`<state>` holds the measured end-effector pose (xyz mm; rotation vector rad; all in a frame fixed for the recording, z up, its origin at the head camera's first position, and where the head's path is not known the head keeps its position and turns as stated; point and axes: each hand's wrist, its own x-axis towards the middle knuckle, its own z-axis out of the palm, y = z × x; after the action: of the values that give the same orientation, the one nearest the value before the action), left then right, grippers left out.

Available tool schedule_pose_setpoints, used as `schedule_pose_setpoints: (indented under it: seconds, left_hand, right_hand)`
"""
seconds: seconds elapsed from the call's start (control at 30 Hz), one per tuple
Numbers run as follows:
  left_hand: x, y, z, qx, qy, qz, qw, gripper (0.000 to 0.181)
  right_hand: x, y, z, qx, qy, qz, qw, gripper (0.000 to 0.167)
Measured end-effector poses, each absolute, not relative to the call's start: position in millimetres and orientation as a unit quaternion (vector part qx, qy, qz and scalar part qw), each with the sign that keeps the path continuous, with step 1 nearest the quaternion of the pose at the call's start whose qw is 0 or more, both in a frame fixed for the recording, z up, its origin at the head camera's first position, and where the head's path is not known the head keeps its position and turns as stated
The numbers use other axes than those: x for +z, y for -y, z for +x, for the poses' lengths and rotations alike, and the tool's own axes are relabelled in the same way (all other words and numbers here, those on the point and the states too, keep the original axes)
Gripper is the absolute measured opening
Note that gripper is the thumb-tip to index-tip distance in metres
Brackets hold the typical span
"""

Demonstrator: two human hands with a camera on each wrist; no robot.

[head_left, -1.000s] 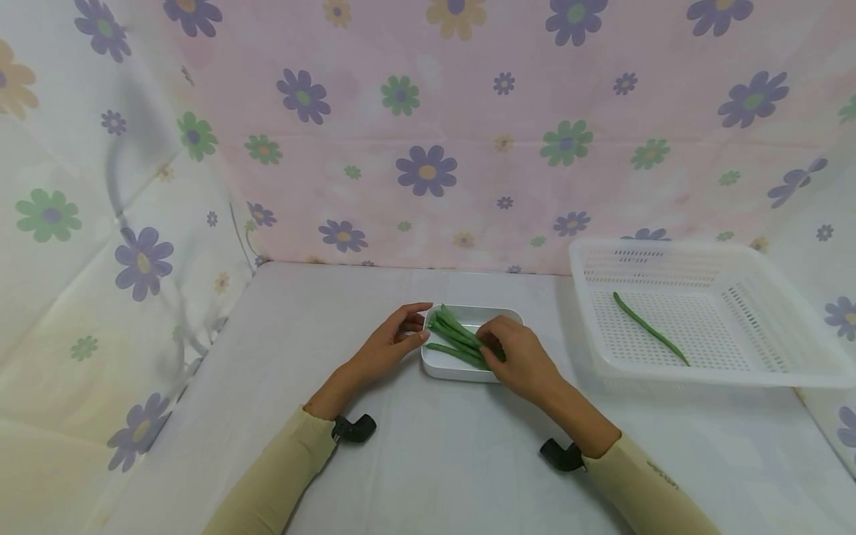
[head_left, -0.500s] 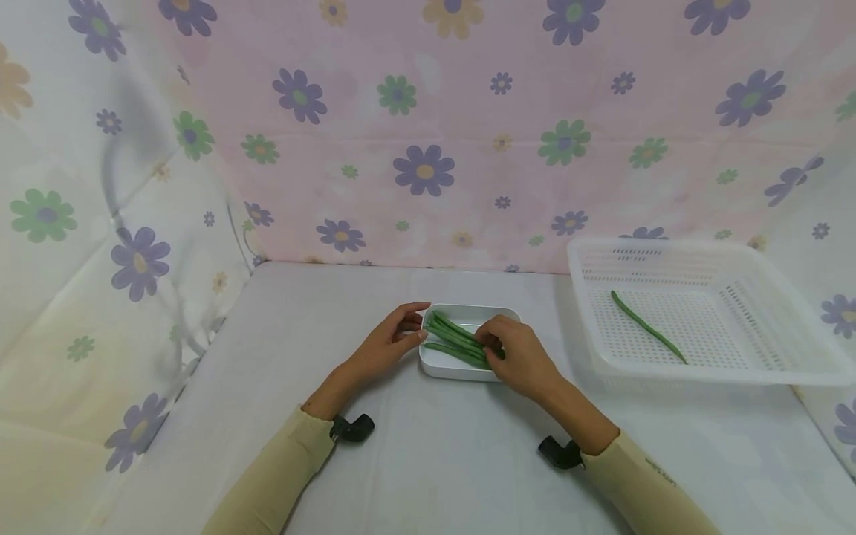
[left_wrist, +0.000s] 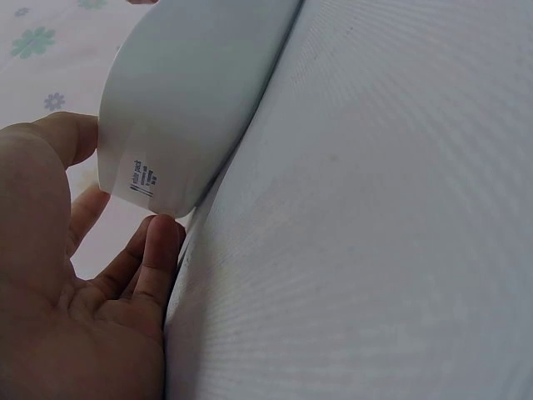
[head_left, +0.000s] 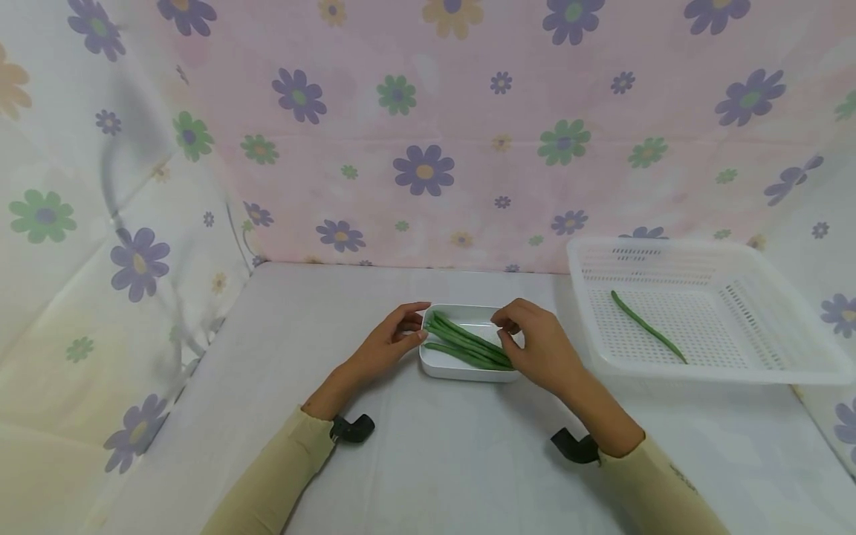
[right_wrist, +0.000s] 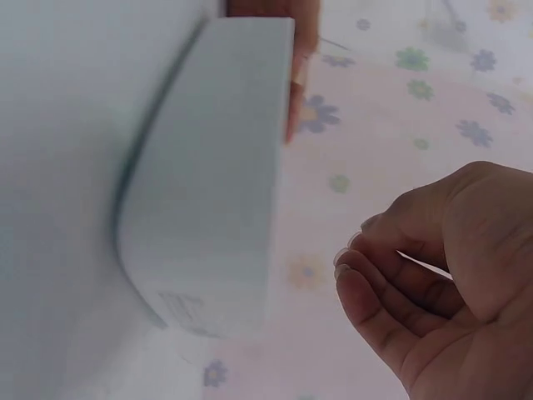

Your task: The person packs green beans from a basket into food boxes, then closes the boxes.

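Note:
Several long green beans (head_left: 461, 341) lie in a bunch in a small white container (head_left: 468, 376) at the middle of the table. My left hand (head_left: 383, 343) is at the container's left end. In the left wrist view, its thumb touches the upper edge of the printed end wall (left_wrist: 171, 125) and the other fingers spread beside it, relaxed. My right hand (head_left: 540, 343) hovers over the container's right end. Its fingers (right_wrist: 366, 304) are loosely bent towards the thumb, with nothing between them. From the right wrist, the beans are hidden behind the container's side.
To the right stands a large white plastic basket (head_left: 722, 377) with slotted walls. One green bean (head_left: 647, 326) lies on its bottom. A white cloth (head_left: 435, 461) covers the table. A flowered curtain (head_left: 468, 223) closes off the back and the sides.
My right hand has let go of the beans and moved right and slightly up. More of the beans' right ends now show. My left hand has stayed at the container.

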<state>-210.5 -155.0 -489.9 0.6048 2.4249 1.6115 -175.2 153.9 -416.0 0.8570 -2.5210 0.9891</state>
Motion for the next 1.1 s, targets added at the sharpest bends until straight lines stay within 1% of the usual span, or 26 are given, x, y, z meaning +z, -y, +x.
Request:
schedule_pose_setpoints:
  seconds: [0.37, 0.5, 0.8, 1.1]
  left_hand:
    - [-494.4, 156.9, -212.1, 0.531, -0.819, 0.201, 0.084, 0.055]
    - [-494.6, 156.9, -212.5, 0.529, -0.821, 0.198, 0.085, 0.054]
    - [-492.7, 156.3, -212.6, 0.525, -0.822, 0.203, 0.084, 0.055]
    - [-491.6, 156.6, -211.9, 0.523, -0.825, 0.197, 0.088, 0.054]
  right_hand:
    - [-386.7, -189.2, -178.2, 0.323, 0.879, 0.263, 0.232, 0.022]
    - [-379.9, -203.1, -180.5, 0.323, 0.882, 0.241, 0.246, 0.023]
    - [-375.9, -234.3, -188.1, 0.33, 0.887, 0.208, 0.246, 0.022]
    - [-377.0, -264.6, -193.8, 0.331, 0.909, 0.145, 0.208, 0.018]
